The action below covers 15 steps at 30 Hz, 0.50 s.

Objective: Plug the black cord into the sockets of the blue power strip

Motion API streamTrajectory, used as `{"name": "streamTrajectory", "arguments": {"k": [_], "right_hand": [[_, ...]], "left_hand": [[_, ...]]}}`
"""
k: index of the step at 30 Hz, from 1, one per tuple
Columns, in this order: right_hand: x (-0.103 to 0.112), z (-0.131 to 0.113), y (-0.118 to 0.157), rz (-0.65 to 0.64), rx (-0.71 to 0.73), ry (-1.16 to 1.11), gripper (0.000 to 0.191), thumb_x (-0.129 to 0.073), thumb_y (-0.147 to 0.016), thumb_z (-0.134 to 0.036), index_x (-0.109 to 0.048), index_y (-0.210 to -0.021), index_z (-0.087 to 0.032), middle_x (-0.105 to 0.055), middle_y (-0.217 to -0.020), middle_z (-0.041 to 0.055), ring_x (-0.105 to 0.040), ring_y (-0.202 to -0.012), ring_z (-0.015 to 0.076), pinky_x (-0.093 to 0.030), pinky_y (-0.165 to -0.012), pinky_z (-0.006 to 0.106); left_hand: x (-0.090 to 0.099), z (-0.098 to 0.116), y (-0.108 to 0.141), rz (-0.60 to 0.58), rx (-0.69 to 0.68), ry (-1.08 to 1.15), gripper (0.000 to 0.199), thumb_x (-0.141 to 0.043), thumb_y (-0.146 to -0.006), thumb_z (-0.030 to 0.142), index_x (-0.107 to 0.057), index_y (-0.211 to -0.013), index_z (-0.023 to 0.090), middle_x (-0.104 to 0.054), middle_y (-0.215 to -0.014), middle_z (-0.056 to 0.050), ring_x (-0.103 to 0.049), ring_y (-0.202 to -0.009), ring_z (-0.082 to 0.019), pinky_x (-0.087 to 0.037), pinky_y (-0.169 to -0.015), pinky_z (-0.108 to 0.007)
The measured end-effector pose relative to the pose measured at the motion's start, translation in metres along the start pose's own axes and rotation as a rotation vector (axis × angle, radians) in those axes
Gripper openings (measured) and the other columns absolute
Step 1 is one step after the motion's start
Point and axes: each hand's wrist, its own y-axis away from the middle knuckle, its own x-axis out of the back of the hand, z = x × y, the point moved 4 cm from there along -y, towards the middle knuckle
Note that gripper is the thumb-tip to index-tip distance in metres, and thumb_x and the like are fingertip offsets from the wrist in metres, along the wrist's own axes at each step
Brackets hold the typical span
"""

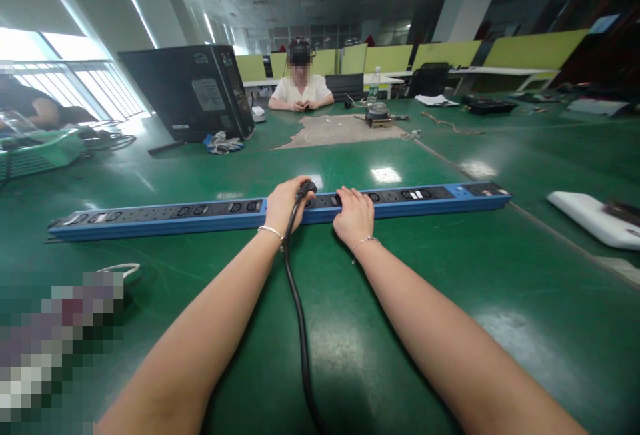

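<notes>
Several things are spread over a green table (425,328), most of them beyond the blue power strip (160,223), which is laid crosswise in front of the wearer. At the far left, a dark computer tower (175,95) is set down tilted, with gloves (223,143) dropped near its base; a green basket (43,151) is seen at the left edge. Farther off, a seated person (300,91) is placed behind a tan sheet (340,133), by whose right end a bottle (374,85) is stood. To the right, a white object (595,218) is left well clear of the strip.

Both forearms are stretched forward, and the hands are kept apart. A black plug (306,189) is pinched in the left hand (284,203) above the strip; whether it is seated in a socket cannot be told. Its cord (300,315) is trailed past the left wrist and between the forearms. The right hand (355,216) is laid over the strip, knuckles bent, some sockets hidden beneath; how firmly it is gripped cannot be told.
</notes>
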Motion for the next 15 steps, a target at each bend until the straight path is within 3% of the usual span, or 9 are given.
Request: {"name": "streamTrajectory", "arguments": {"k": [5, 11, 15], "right_hand": [[0.0, 0.0, 0.0, 0.009, 0.007, 0.008, 0.048, -0.043, -0.073, -0.008, -0.06, -0.117, -0.015, -0.059, -0.127, 0.0092, -0.045, -0.124, 0.0249, -0.024, -0.107, 0.044], [0.001, -0.002, 0.0, 0.0, 0.006, -0.016, 0.046, -0.043, -0.075, -0.009, -0.06, -0.117, -0.013, -0.058, -0.129, 0.011, -0.043, -0.125, 0.0257, -0.022, -0.107, 0.046], [0.001, -0.002, 0.0, -0.001, 0.0, -0.048, 0.049, -0.043, -0.073, -0.008, -0.058, -0.119, -0.014, -0.058, -0.128, 0.0116, -0.044, -0.125, 0.0255, -0.022, -0.108, 0.047]], "left_hand": [[-0.022, 0.015, -0.009, -0.082, -0.01, -0.131, 0.033, -0.053, -0.085, 0.041, -0.06, -0.115, 0.029, -0.068, -0.109, -0.005, -0.06, -0.103, -0.025, -0.044, -0.087, -0.037], [-0.022, 0.026, -0.011, -0.099, -0.013, -0.19, 0.028, -0.056, -0.084, 0.034, -0.061, -0.11, 0.028, -0.068, -0.108, -0.005, -0.06, -0.101, -0.026, -0.043, -0.087, -0.041], [-0.022, 0.034, -0.006, -0.05, -0.038, -0.23, 0.026, -0.051, -0.085, 0.023, -0.062, -0.108, 0.028, -0.068, -0.108, -0.005, -0.059, -0.102, -0.024, -0.04, -0.091, -0.042]]}}
